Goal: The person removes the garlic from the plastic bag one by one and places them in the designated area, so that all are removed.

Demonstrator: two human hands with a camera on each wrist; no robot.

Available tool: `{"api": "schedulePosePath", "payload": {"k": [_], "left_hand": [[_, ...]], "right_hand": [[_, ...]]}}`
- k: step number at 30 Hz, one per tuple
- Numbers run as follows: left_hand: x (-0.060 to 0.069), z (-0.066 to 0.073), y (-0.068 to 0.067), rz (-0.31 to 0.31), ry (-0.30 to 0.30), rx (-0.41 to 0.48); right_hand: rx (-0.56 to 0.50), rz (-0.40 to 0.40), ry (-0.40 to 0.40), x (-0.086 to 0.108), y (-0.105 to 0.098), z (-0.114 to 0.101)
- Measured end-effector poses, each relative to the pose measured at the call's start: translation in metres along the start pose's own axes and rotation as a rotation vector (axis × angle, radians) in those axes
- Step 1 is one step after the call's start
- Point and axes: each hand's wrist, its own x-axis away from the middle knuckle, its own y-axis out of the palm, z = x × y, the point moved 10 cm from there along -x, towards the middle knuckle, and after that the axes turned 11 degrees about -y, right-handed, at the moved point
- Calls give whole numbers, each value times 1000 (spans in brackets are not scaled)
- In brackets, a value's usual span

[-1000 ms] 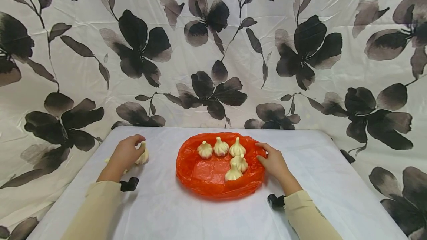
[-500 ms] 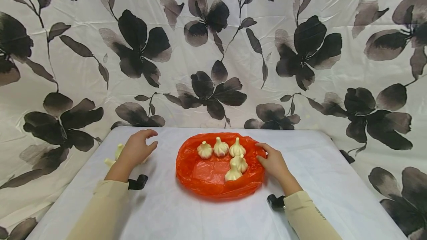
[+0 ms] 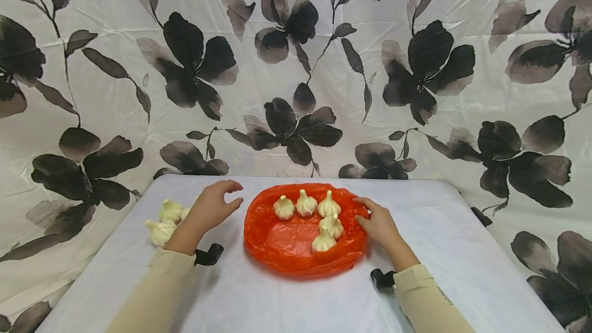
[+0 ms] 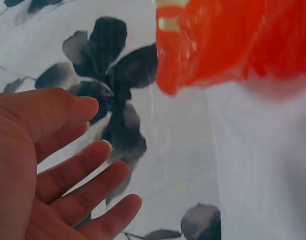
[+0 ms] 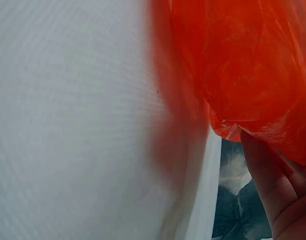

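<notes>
My left hand [image 3: 210, 212] hangs above the table between a small group of garlic bulbs [image 3: 161, 231] and the bag, its thumb and fingers spread apart with nothing between them. In the left wrist view the left hand [image 4: 68, 165] shows the same gap. A red plastic bag [image 3: 289, 266] lies opened wide in the middle, its edge rolled into a rim. Several garlic bulbs [image 3: 324, 240] stand inside, along its back and right side. My right hand [image 3: 381, 225] pinches the bag's right rim; in the right wrist view its thumb [image 5: 265, 175] presses against the red plastic.
A white cloth covers the table [image 3: 287, 307]. Behind it hangs a pale curtain [image 3: 351, 117] with dark printed flowers. Black wrist cameras [image 3: 209, 255] sit below both hands. The left forearm partly hides one bulb of the left group.
My left hand has moved right, away from the garlic bulbs and toward the bag, uncovering the bulbs at the left. The right hand and the bag have stayed in place.
</notes>
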Motion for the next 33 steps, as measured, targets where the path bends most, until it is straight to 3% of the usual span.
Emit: {"api": "schedulePosePath", "payload": {"k": [20,25,33], "left_hand": [[4,44,46,-138,33,133],[5,54,53,-130,55,138],[7,67,67,-172,30,147]], "right_hand": [[68,-64,-12,-2,1,-8],[114,-102,-46,-2,4,-12],[186,-107,-154,1,0,-20]]}}
